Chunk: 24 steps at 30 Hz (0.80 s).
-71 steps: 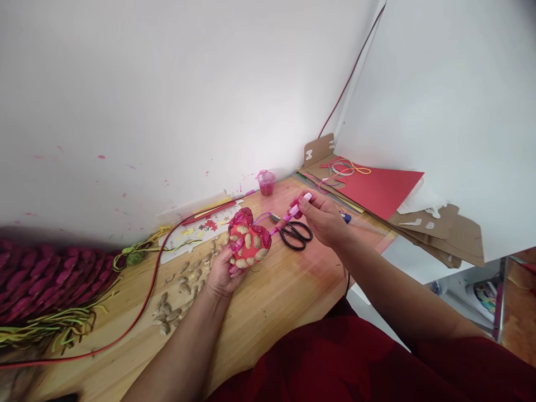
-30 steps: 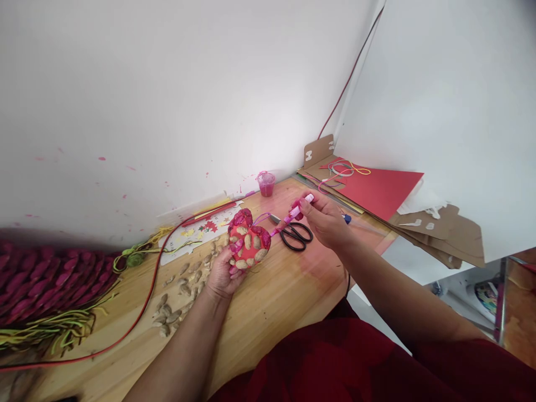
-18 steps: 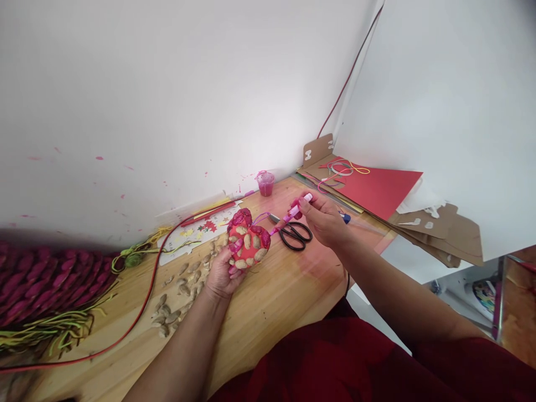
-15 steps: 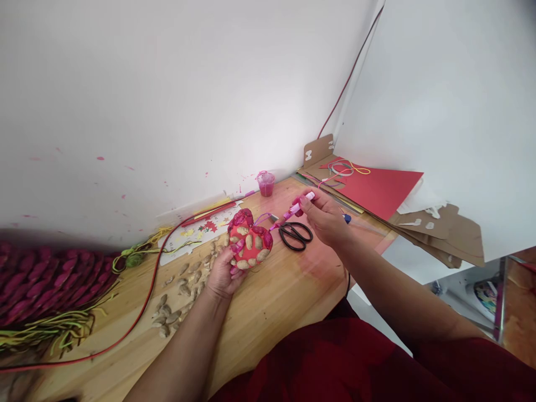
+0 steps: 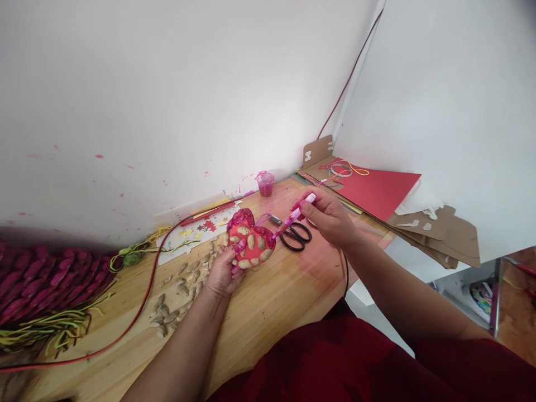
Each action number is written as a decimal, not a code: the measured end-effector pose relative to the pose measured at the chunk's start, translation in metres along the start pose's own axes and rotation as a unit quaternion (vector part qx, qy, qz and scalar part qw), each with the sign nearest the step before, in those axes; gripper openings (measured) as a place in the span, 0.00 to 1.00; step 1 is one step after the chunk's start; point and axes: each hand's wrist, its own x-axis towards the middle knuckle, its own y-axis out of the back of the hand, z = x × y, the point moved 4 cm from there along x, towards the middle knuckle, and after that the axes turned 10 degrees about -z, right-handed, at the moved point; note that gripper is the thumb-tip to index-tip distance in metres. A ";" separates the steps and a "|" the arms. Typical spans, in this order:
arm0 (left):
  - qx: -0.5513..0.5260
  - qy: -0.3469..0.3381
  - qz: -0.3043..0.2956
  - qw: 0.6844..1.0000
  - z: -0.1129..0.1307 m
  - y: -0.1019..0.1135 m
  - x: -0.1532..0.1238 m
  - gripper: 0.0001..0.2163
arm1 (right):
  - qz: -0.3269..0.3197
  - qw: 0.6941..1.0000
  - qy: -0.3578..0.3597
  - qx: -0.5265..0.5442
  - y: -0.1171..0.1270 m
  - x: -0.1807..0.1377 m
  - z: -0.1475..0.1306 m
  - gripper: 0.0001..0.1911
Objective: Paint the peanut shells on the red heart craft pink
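Note:
My left hand (image 5: 221, 274) is closed around a red heart-shaped piece (image 5: 250, 244) covered with peanut shells, several of them painted pink, and holds it above the wooden table (image 5: 268, 301). My right hand (image 5: 329, 218) pinches a thin pink-stained brush (image 5: 293, 214). The brush tip touches the right edge of the heart.
Black scissors (image 5: 295, 235) lie just under the brush. A small cup of pink paint (image 5: 266, 182) stands by the wall. Loose peanut shells (image 5: 178, 290) lie left of my hand. A red cable (image 5: 138, 307), painted pink shells with yarn (image 5: 42, 285), red paper (image 5: 377, 187) and cardboard (image 5: 435, 229) lie around.
The heart has turned slightly in my left hand and dropped a little. My right hand has shifted the brush tip along the heart's right edge.

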 end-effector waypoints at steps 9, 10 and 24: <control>0.004 0.001 0.030 1.000 0.001 -0.003 -0.001 0.24 | 0.018 1.000 -0.009 0.010 0.000 0.001 0.006 0.21; 0.004 -0.001 0.032 0.999 0.001 -0.003 -0.002 0.23 | 0.012 1.000 -0.011 0.004 0.000 0.002 0.005 0.22; 0.002 -0.003 0.078 0.997 0.002 -0.004 -0.001 0.23 | 0.021 0.998 0.023 -0.063 0.006 0.003 -0.003 0.20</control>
